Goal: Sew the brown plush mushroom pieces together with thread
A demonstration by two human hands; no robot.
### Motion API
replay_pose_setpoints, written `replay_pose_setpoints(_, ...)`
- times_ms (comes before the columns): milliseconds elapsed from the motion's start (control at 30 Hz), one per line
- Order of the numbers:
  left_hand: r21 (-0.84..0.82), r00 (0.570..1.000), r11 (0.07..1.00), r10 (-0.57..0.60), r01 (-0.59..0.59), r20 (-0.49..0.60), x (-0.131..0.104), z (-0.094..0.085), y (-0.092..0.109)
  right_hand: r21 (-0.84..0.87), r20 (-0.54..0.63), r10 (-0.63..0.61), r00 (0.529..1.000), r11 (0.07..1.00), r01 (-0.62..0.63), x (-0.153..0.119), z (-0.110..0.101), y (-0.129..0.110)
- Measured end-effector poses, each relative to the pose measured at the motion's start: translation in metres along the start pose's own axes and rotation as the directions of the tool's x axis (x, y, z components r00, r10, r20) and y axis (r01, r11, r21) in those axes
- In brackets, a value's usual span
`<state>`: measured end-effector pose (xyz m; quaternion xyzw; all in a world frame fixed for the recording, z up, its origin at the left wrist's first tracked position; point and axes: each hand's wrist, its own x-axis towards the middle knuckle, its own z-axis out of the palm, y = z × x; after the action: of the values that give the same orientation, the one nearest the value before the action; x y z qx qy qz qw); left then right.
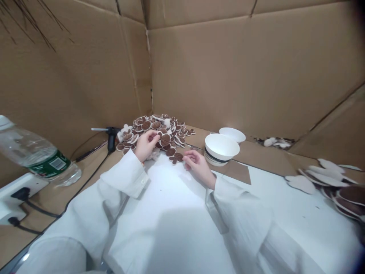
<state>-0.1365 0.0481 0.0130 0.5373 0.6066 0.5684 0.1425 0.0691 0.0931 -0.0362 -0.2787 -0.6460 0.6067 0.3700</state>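
Observation:
My left hand point(146, 144) pinches a brown lobed patch with a white edge point(164, 140), held at the front of a heaped pile of similar patches point(146, 125). Close by on the right, my right hand point(199, 164) has its fingers curled together, with the fingertips at the edge of another brown lobed patch point(178, 157). That patch lies low over the front of the pile, above the white work surface point(165, 198). Some pieces in the pile show their pale side. Both hands come out of white sleeves.
White bowls point(222, 146) stand right of my right hand. A black glue gun point(111, 139) with a cable sits left of the pile. Further left are a plastic bottle point(48, 163) and a power strip point(17, 196). More patches point(327, 179) lie far right. Cardboard walls point(199, 76) enclose the back.

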Motion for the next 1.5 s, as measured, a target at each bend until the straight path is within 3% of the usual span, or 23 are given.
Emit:
replay_pose_setpoints(133, -0.044, 0.993, 0.997, -0.053, 0.058, 0.11, 0.001, -0.007, 0.008, 0.03, -0.01, 0.009, 1.0, 1.0, -0.009, -0.005, 0.003, 0.004)
replay_pose_setpoints(367, -0.09, 0.956, 0.992, -0.061, 0.09, 0.288, -0.023, 0.013, 0.03, 0.064, 0.073, -0.114, 0.991, 0.992, 0.11, -0.002, 0.027, -0.009)
replay_pose_setpoints(633, -0.107, 0.89, 0.989, -0.044, 0.103, 0.453, -0.029, 0.018, 0.027, 0.148, 0.025, -0.069, 0.997, 0.987, 0.064, -0.007, 0.023, -0.016)
replay_pose_setpoints(833, -0.078, 0.869, 0.995, -0.022, 0.07, 0.494, -0.034, 0.024, 0.02, 0.186, 0.009, -0.021, 1.0, 0.982, 0.019, -0.01, 0.019, -0.01)
replay_pose_setpoints(1167, 0.162, 0.896, 0.977, 0.056, -0.141, 0.441, -0.046, 0.032, 0.02, 0.266, -0.023, 0.092, 0.996, 0.961, -0.082, -0.014, 0.019, -0.004)
replay_pose_setpoints(1500, 0.216, 0.87, 0.964, 0.03, -0.155, 0.493, -0.054, 0.036, 0.017, 0.264, -0.041, 0.153, 0.987, 0.955, -0.137, -0.018, 0.019, -0.012)
